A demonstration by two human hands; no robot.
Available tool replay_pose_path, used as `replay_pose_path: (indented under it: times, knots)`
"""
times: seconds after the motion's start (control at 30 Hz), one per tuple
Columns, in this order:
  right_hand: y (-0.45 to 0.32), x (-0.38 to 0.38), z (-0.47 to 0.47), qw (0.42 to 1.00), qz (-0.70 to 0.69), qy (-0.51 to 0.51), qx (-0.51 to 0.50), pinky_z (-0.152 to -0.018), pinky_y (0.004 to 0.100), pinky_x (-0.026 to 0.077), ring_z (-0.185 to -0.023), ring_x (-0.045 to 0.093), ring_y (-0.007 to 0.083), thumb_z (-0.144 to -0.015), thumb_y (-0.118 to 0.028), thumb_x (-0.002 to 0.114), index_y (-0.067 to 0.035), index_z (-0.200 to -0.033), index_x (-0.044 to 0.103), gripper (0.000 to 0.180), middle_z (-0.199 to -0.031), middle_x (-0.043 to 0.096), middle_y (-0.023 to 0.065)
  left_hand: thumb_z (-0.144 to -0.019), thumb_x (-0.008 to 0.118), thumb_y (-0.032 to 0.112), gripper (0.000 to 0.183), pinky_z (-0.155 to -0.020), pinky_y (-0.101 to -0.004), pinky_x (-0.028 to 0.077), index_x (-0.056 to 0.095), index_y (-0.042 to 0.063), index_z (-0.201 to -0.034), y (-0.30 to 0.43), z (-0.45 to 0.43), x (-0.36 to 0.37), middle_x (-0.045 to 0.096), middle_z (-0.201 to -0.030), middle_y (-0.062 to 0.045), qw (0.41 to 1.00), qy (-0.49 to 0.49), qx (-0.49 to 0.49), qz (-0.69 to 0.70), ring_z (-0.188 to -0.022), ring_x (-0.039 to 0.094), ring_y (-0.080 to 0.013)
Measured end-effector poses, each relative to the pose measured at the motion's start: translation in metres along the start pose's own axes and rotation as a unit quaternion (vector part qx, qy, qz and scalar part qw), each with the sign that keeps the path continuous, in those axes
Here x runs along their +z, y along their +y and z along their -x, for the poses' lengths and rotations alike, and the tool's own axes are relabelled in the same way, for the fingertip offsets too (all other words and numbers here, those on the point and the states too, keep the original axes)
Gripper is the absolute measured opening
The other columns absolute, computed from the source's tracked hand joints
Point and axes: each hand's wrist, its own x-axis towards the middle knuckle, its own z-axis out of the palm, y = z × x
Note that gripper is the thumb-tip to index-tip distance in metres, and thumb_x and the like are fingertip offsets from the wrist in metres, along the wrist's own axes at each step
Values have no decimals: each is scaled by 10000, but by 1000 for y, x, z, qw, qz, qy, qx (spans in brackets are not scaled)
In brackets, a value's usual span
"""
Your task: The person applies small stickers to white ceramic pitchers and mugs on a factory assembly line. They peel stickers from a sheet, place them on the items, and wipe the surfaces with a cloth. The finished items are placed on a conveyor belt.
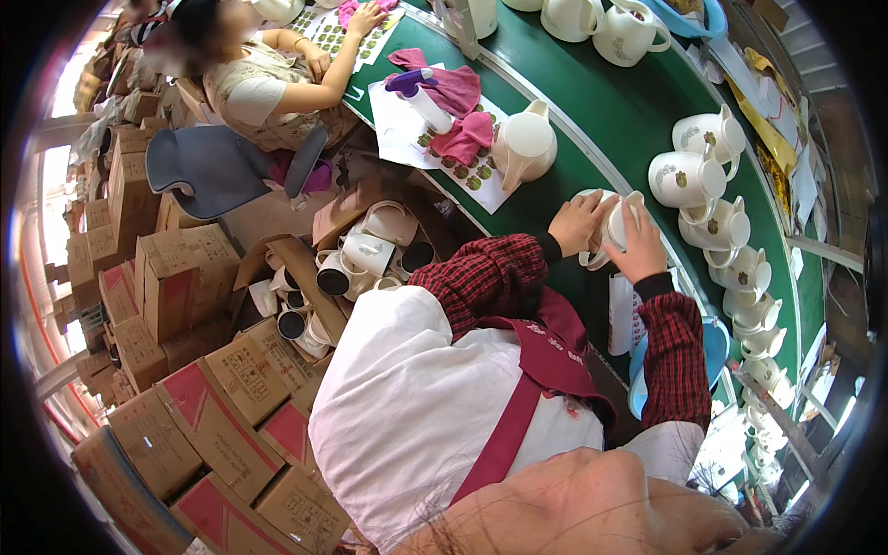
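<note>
My left hand (pixel 581 223) rests with its fingers on the side of a white plastic jug (pixel 616 227) at the inner edge of the green work surface. My right hand (pixel 637 244) presses on the same jug from the other side, fingers spread along its lid. Both hands hold the jug; they cover much of its body, and part of its handle shows below them. Beyond my left hand stands another white jug (pixel 526 146), on the corner of a sheet of round green-brown stickers (pixel 473 182). Pink cloths (pixel 466 137) and a white spray bottle with a purple head (pixel 427 107) lie beside it.
A row of printed white jugs (pixel 687 179) lines the green conveyor (pixel 610 118), past a metal rail. A blue basin (pixel 714 354) is near my right sleeve. Open cartons of white jugs (pixel 371 253) stand left, by stacked boxes (pixel 250 378). A co-worker sits near a grey chair (pixel 208 170).
</note>
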Motion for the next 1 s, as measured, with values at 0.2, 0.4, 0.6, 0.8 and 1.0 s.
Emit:
replay_pose_path:
  times: [0.2, 0.4, 0.6, 0.8, 1.0]
  knots:
    - [11, -26, -21, 996, -35, -72, -33, -1020, 492, 507, -1212, 564, 444, -750, -233, 896, -270, -1571, 411, 954, -1366, 496, 204, -575, 917, 226, 1092, -942, -520, 544, 429, 126, -1547, 1, -4, -4, 481, -1531, -196, 999, 0, 4, -40, -1246, 557, -414]
    - [10, -16, -5, 995, 46, -34, -82, -979, 437, 564, -1216, 563, 383, -726, -166, 901, -324, -1531, 461, 930, -1426, 471, 126, -557, 936, 173, 1134, -976, -520, 532, 400, 238, -1555, 4, -7, -9, 518, -1465, -132, 1000, 8, 3, 17, -1230, 570, -411]
    - [25, -9, -12, 983, 85, -26, -159, -929, 415, 600, -1202, 589, 335, -745, -191, 896, -346, -1538, 447, 925, -1461, 471, 107, -570, 958, 251, 1139, -950, -513, 541, 391, 286, -1557, -9, -8, -2, 513, -1492, -112, 999, 2, 13, 34, -1247, 568, -391]
    - [1, -26, -22, 983, 110, -141, -35, -865, 427, 620, -1177, 601, 331, -797, -272, 866, -349, -1511, 470, 820, -1389, 488, 99, -585, 944, 262, 1086, -1000, -522, 512, 421, 252, -1536, -3, -8, -5, 515, -1479, -108, 1000, 1, 0, 24, -1253, 562, -401]
    - [23, -20, -18, 970, 100, -78, -208, -1073, 438, 539, -1367, 503, 362, -855, -59, 724, -326, -1411, 580, 634, -1547, 425, 44, -567, 956, 263, 1118, -947, -512, 546, 415, 279, -1545, -10, -8, 0, 517, -1471, -95, 1000, 8, 15, 13, -1237, 562, -377]
